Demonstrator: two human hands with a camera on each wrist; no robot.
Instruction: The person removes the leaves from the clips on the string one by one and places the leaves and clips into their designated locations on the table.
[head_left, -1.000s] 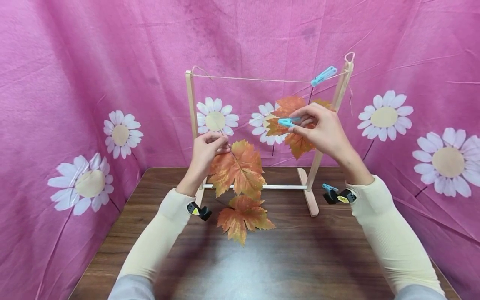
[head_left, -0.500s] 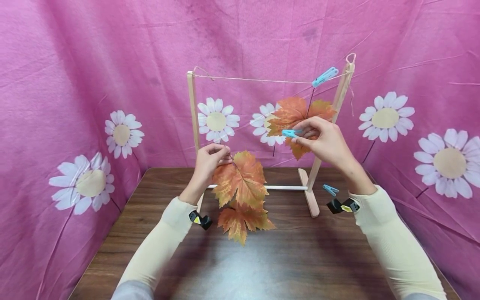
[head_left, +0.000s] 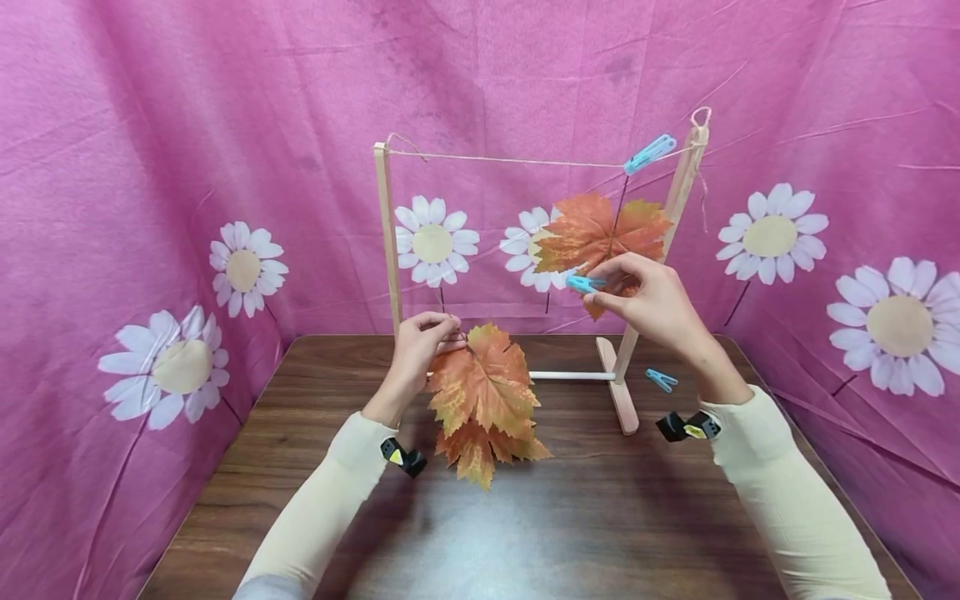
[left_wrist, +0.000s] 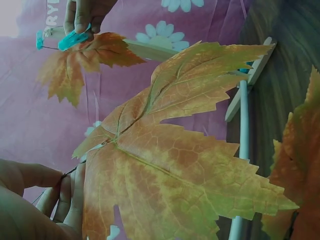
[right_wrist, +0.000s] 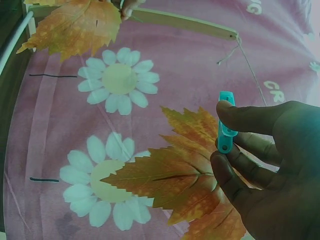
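My left hand [head_left: 422, 350] pinches the thin dark stem of an orange artificial maple leaf [head_left: 483, 379], which hangs just above the table. In the left wrist view that leaf [left_wrist: 165, 165] spreads wide beside the thumb and fingers. A blue clothespin [head_left: 583, 284] is between the thumb and fingers of my right hand [head_left: 651, 296]; the right wrist view shows this clothespin [right_wrist: 226, 122] pinched at the fingertips. Behind the right hand another maple leaf [head_left: 603, 233] hangs by its stem from a blue clothespin [head_left: 651, 154] on the string [head_left: 510, 159].
A wooden frame [head_left: 386, 225] with two posts carries the string; a white bar [head_left: 573, 376] joins its feet. One more maple leaf [head_left: 472, 462] lies on the brown table [head_left: 570, 525], partly covered by the held leaf. A loose blue clothespin [head_left: 662, 381] lies at right. Pink flowered cloth [head_left: 495, 75] surrounds the table.
Both hands have moved down, the left with its maple leaf and the right with its clothespin. The held leaf now overlaps more of the leaf on the table.
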